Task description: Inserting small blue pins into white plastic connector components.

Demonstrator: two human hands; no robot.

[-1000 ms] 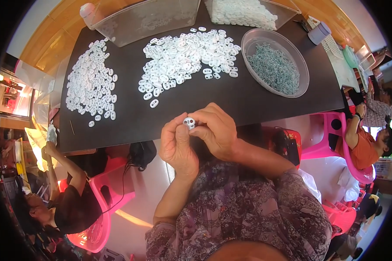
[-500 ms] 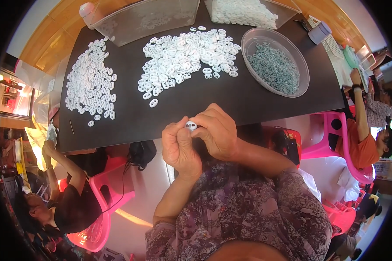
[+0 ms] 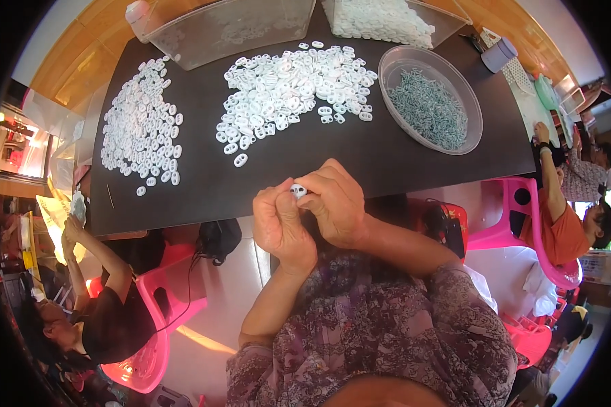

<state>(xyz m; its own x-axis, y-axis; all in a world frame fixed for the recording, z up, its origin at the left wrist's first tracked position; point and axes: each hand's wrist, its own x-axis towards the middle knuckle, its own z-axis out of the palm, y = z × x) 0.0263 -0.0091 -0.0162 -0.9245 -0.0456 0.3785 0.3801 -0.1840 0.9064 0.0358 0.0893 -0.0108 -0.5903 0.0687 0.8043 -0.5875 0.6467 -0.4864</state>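
Note:
Just off the table's near edge, my left hand (image 3: 277, 222) and my right hand (image 3: 336, 203) meet around one small white oval plastic piece with two dark holes (image 3: 298, 191). Thumbs and fingers of both hands pinch it from either side, covering its edges. Beyond them on the dark table (image 3: 271, 193) lies a wide heap of similar white two-holed pieces (image 3: 278, 91). A second heap of white pieces (image 3: 137, 129) spreads at the left. To the right, a round clear tray (image 3: 477, 122) holds many thin grey-green metal parts (image 3: 429, 112), too small to name.
A clear plastic bin (image 3: 231, 30) and a container of packed white pieces (image 3: 380, 24) line the far side. A grey-capped jar (image 3: 499, 54) stands far right. Co-workers sit at left (image 3: 108, 319) and right (image 3: 560, 224), beside pink chairs (image 3: 159, 332).
Both hands stay together on the white piece, which has turned or tilted slightly. The co-worker's hand at far right has moved lower in the picture.

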